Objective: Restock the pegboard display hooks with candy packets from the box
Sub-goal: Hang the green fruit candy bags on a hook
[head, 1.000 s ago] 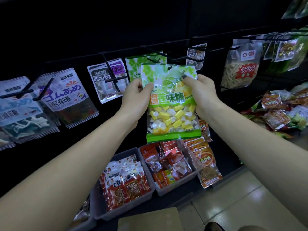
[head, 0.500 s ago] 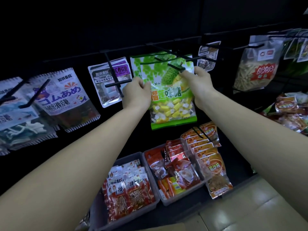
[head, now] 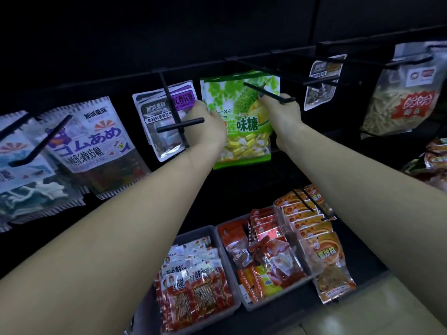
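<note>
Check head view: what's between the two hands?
The green candy packet, gripped by left hand and right hand at its sides, with a black hook crossing its front.

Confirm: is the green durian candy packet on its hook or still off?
On. The black hook crosses the green durian candy packet, pushed far back; both hands grip it.

Looking dim overall, fading into black across the upper backboard (head: pixel 217 25), blurring and bending toward the edges.

Packet's (head: pixel 242 112) hang hole perhaps hidden
</note>
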Tool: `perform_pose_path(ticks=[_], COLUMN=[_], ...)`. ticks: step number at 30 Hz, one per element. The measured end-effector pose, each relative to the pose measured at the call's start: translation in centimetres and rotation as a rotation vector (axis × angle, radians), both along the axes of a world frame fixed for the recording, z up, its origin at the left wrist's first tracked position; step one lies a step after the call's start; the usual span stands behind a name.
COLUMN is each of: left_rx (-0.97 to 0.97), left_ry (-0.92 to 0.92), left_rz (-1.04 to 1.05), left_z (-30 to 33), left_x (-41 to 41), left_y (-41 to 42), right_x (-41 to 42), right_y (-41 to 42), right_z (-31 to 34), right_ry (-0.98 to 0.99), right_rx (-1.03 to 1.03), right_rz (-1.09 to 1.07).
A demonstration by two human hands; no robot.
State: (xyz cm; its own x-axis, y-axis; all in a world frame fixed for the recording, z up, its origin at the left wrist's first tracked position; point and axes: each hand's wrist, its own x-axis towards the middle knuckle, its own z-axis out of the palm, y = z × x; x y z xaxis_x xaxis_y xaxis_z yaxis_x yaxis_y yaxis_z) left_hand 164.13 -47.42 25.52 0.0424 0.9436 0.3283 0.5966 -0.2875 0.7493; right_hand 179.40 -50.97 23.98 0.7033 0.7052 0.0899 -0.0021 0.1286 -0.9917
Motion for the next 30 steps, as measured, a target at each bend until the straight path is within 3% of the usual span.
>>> perform_pose_path(ticks=[6, 10, 12, 15, 19, 22, 27, 30], left_rx=[0.006, 0.021, -0.055, -0.159, -0.487, -0.600, -0.545, -0.538], left_ry=[-0.137, -0.112, 0.021, 0.377, 0.782, 0.928, 1.071, 1.050], left_rz=[-0.194, -0.371, -0.465, -0.614, -0.809, -0.875, -0.849, -0.832], left_z=[-2.9, -7.5, -10.3, -14.9, -22.9, -28.4, -33.5, -35.3], left_x=[-2.1, -5.9, -8.8, -13.9, -20.3, -24.3, -27.4, -26.9], left_y=[-4.1, -9.4, -12.4, -16.2, -19.8, -22.2, -24.5, -25.2], right_x=[-0.7, -4.1, -6.8, -11.6, -18.2, -22.2, -25.7, -25.9], right_y=[-3.8, -9.1, -12.1, -17.0, -23.7, -28.3, -33.3, -34.5], right_z=[-1.9, -5.2, -7.8, -12.2, -19.8, -25.8, -32.2, -36.7], right_ry=[-0.200, -0.310, -0.358, -0.378, -0.329, -0.370, -0.429, -0.622], right_rx=[-0.247, -0.310, -0.332, -0.337, -0.453, -0.655, -1.129, -1.358], right_rz=[-0.050, -0.053, -0.045, 0.020, 0.238, 0.445, 1.040, 1.070])
